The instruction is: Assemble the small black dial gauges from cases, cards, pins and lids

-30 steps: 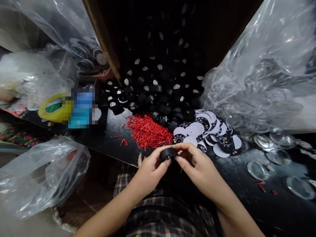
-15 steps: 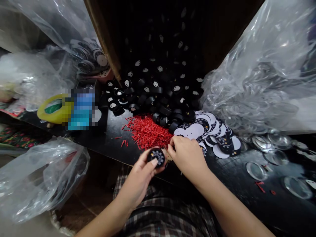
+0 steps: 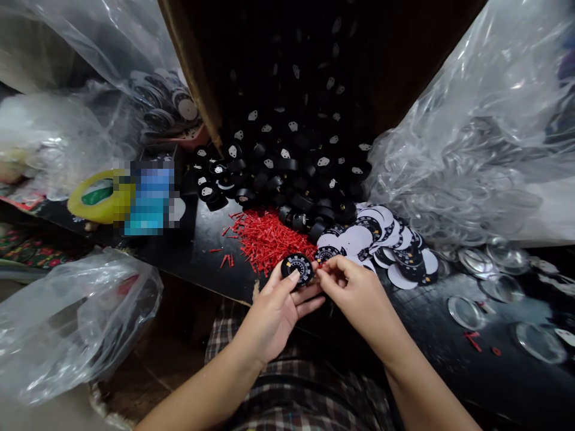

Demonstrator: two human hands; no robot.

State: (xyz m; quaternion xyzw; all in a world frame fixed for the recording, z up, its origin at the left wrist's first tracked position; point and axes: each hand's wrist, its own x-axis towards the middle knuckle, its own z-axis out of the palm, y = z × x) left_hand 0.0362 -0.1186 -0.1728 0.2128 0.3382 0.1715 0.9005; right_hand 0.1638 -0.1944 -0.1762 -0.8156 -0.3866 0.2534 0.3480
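My left hand (image 3: 279, 314) holds a round black gauge (image 3: 297, 269) with its numbered dial face turned up, the thumb lying on the lower edge of the face. Just right of it, my right hand (image 3: 357, 290) is closed in a pinch; whatever is between those fingertips is too small to make out. A heap of small red pointers (image 3: 269, 239) lies beyond my left hand. Loose dial discs (image 3: 357, 239), some white side up and some printed black, are piled beyond my right hand. Behind the pointers are many black gauge housings (image 3: 287, 179).
A dark box (image 3: 188, 72) stands open behind the housings. Clear plastic bags (image 3: 471, 137) and round transparent covers (image 3: 467, 311) are at right. To the left lie a yellow tape roll (image 3: 74, 200) and a plastic bag (image 3: 90, 323) beside the black table (image 3: 206, 275).
My left hand has moved slightly right and raised the gauge, turning its face up. My right hand has shifted a little right and down from the pile's edge, its fingertips now beside the gauge.
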